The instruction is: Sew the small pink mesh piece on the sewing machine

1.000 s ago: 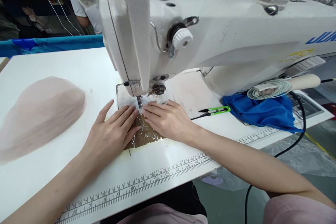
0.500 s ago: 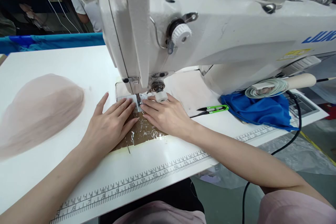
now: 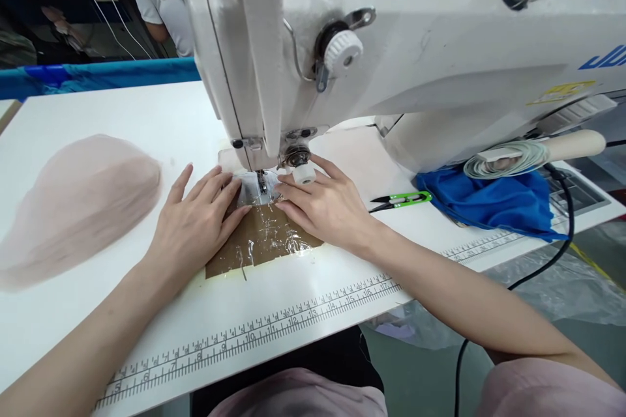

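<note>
My left hand (image 3: 198, 218) lies open, fingers stretched, left of the presser foot (image 3: 263, 181), partly over the brown tape-covered patch (image 3: 264, 241) on the table. My right hand (image 3: 330, 205) rests open to the right of the foot, its fingers stretched toward the needle area and partly behind a white knob. Both hands press down by the metal needle plate; whether thin cloth lies under the fingertips I cannot tell. A pale pink fabric piece (image 3: 362, 159) lies behind my right hand. The white sewing machine (image 3: 411, 45) stands over them.
A sheer pinkish fabric piece (image 3: 92, 202) lies on the left tabletop. Green thread snips (image 3: 403, 201) lie right of my right hand, beside blue cloth (image 3: 493, 202) and a coil of pale cord (image 3: 508, 159). A printed ruler (image 3: 254, 335) follows the front edge. Another person's arm (image 3: 157, 31) shows behind.
My hands have moved apart, the left one leftward and the right one slightly rightward, uncovering more of the foot and brown patch. The view has shifted slightly.
</note>
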Demonstrator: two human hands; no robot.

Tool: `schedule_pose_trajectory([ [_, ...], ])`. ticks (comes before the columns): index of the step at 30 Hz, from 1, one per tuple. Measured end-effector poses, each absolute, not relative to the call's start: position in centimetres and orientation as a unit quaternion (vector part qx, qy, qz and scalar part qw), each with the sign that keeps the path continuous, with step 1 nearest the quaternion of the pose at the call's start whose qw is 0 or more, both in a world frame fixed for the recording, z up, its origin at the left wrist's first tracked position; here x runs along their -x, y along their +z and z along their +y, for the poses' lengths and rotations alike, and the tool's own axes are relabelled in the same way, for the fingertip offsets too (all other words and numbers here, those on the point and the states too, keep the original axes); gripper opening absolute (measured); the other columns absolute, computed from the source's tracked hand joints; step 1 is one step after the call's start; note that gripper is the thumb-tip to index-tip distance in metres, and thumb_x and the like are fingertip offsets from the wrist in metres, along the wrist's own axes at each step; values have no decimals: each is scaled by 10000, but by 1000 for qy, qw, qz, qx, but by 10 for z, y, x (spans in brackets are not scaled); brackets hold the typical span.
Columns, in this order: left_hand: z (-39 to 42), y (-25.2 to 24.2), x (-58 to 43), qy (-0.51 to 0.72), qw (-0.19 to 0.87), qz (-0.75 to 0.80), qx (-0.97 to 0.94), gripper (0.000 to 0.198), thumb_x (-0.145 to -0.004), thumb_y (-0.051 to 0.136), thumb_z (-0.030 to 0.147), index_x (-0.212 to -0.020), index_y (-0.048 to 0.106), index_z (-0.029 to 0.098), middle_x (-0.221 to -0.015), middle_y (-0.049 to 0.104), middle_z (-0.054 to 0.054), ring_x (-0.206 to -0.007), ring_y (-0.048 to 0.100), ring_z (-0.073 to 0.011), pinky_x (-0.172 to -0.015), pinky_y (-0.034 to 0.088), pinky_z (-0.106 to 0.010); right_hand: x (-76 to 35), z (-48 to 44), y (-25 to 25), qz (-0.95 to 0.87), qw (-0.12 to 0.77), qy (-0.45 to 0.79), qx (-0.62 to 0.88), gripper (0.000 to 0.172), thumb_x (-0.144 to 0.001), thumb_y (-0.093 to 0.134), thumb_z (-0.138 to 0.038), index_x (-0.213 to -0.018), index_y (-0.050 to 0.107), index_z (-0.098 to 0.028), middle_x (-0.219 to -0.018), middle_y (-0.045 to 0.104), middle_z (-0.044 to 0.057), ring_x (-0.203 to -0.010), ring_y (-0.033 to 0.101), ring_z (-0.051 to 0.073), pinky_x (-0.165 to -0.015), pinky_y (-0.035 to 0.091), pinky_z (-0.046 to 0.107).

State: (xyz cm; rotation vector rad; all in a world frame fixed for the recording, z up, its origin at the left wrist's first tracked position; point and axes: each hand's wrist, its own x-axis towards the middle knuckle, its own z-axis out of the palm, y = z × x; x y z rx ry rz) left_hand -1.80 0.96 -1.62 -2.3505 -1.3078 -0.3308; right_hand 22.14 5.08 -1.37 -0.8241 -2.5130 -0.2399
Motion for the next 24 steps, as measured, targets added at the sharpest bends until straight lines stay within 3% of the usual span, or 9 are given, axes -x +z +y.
schedule_pose_trajectory([
  [3, 3, -8, 13, -99, 256, -465, 842, 309, -956, 526, 330, -994, 656, 52, -949, 691, -167, -953, 681, -308, -1070, 419, -537, -223, 53, -12, -915, 243, -85, 310, 281, -997, 495, -289, -1019, 744, -162, -1023, 774, 50, -923, 689, 199, -1080, 427, 434],
  [6, -16, -2, 0, -110, 203, -418, 879, 202, -945, 540, 264, -831, 629, 123, -728, 657, -69, -690, 642, -232, -757, 548, -428, -225, 54, -12, -911, 254, -86, 313, 275, -994, 498, -278, -984, 749, -168, -1017, 772, 45, -914, 688, 193, -1076, 432, 428],
  [9, -36, 2, -10, -190, -19, -315, 930, 123, -968, 501, 195, -987, 620, 176, -833, 704, -9, -770, 653, -155, -750, 535, -322, -226, 53, -11, -912, 263, -77, 304, 267, -992, 496, -262, -994, 747, -173, -992, 775, 41, -911, 687, 195, -1058, 444, 427],
  [11, -42, 4, -10, -239, -110, -280, 923, 260, -981, 409, 103, -1174, 566, 179, -1025, 719, -27, -950, 662, -118, -815, 531, -250, -226, 52, -11, -914, 265, -54, 302, 257, -988, 499, -247, -998, 746, -178, -981, 777, 40, -907, 686, 197, -1024, 462, 423],
  [14, -34, 6, -3, -254, -35, -373, 892, 317, -967, 426, 87, -1242, 545, 192, -1196, 672, -61, -1101, 642, -147, -859, 537, -252, -225, 50, -9, -913, 255, 7, 318, 257, -986, 501, -235, -960, 751, -183, -958, 775, 34, -873, 678, 192, -889, 502, 383],
  [16, -26, 5, 3, -192, 53, -463, 864, 292, -963, 518, 265, -1236, 560, 170, -1184, 663, -95, -936, 695, -203, -627, 538, -284, -224, 49, -7, -909, 244, 62, 333, 254, -983, 508, -234, -930, 752, -188, -917, 767, 23, -846, 668, 178, -806, 498, 345],
  [19, -22, 0, 6, -131, 72, -504, 851, 234, -950, 528, 405, -1006, 598, 189, -854, 715, -18, -559, 652, -176, -379, 357, -276, -222, 47, -3, -895, 231, 148, 352, 198, -947, 590, -299, -902, 749, -189, -874, 742, 14, -843, 648, 166, -731, 479, 301],
  [21, -24, -2, 4, -142, 47, -506, 850, 199, -963, 501, 354, -831, 552, 215, -634, 662, 46, -426, 571, -143, -365, 292, -260, -221, 45, 0, -885, 212, 202, 362, 218, -906, 648, -390, -902, 747, -196, -880, 720, 11, -806, 630, 154, -668, 456, 276],
  [24, -30, 5, 0, -218, -29, -526, 822, 184, -957, 508, 320, -809, 550, 219, -543, 576, 70, -397, 472, -89, -405, 304, -225, -220, 43, 4, -876, 185, 262, 360, 293, -847, 696, -488, -872, 738, -199, -870, 680, 4, -704, 582, 123, -603, 417, 255],
])
